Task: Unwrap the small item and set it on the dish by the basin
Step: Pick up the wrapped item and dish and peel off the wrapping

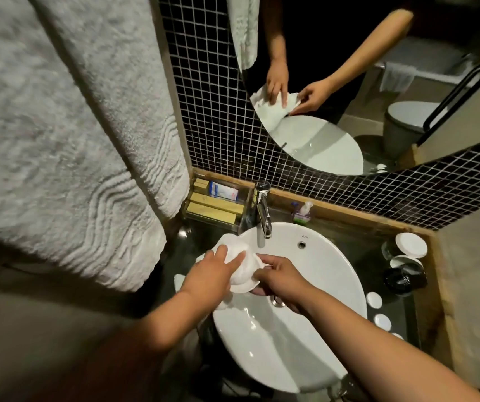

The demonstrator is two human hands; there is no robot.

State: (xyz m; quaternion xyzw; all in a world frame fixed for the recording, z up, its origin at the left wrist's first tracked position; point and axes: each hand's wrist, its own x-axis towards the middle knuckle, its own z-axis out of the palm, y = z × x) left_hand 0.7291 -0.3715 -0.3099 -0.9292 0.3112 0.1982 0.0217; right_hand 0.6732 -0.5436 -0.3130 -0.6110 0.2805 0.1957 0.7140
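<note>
Over the left rim of the white basin (334, 274) I hold a white crinkled wrapped item (243, 271). My left hand (214, 278) lies on top of it with the fingers stretched along the wrapping. From the right, my right hand (281, 278) pinches the wrapping's edge. A round white edge shows under the wrapping at its lower side. What is inside is hidden. A small white piece, possibly the dish (178, 281), peeks out on the dark counter left of my left wrist, mostly covered.
The chrome faucet (262, 213) stands behind my hands. A large white towel (59, 140) hangs at the left. A tray of small boxes (215, 204), a small bottle (302, 213), lidded cups (410, 245), a black cup (405, 278) and white round caps (373, 300) sit around the basin.
</note>
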